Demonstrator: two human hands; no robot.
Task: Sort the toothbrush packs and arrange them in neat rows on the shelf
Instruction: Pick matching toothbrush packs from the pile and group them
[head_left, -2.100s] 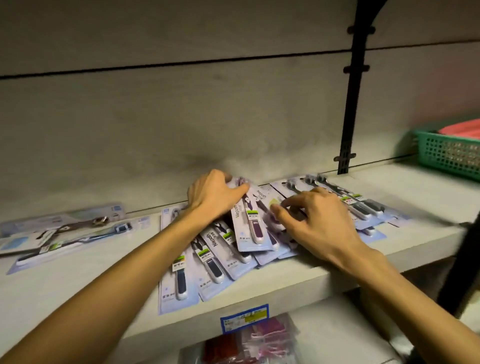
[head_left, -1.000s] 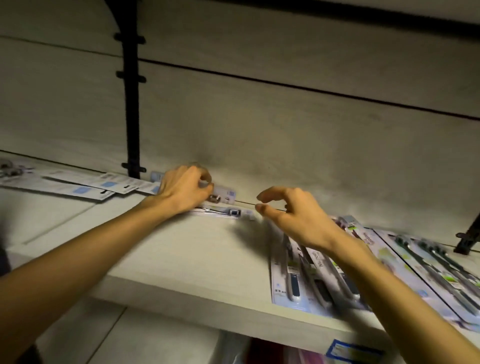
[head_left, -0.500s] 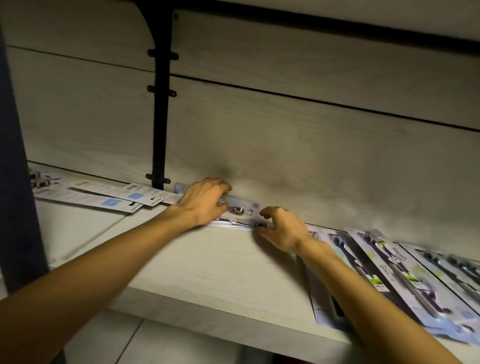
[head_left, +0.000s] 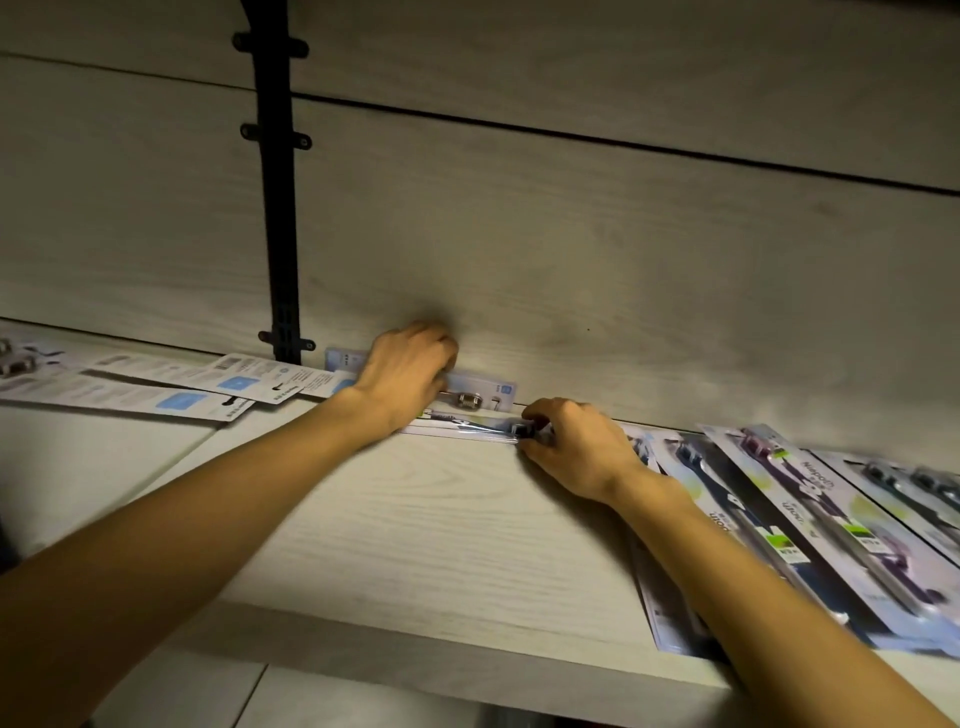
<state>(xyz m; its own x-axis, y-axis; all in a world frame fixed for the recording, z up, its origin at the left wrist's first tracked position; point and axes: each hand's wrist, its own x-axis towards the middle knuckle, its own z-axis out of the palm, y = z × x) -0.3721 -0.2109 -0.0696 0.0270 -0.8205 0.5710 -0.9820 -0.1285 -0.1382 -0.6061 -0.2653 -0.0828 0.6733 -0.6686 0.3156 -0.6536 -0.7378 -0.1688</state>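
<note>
Pinching a toothbrush pack (head_left: 467, 428) end, right hand (head_left: 576, 447), left hand (head_left: 410, 371) gripping another pack (head_left: 478, 392) (against back wall).

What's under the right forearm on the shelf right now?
Toothbrush packs lie fanned and overlapping there, face up. The right forearm crosses the leftmost pack, so only its left edge shows; its print and the toothbrush inside are covered.
</note>
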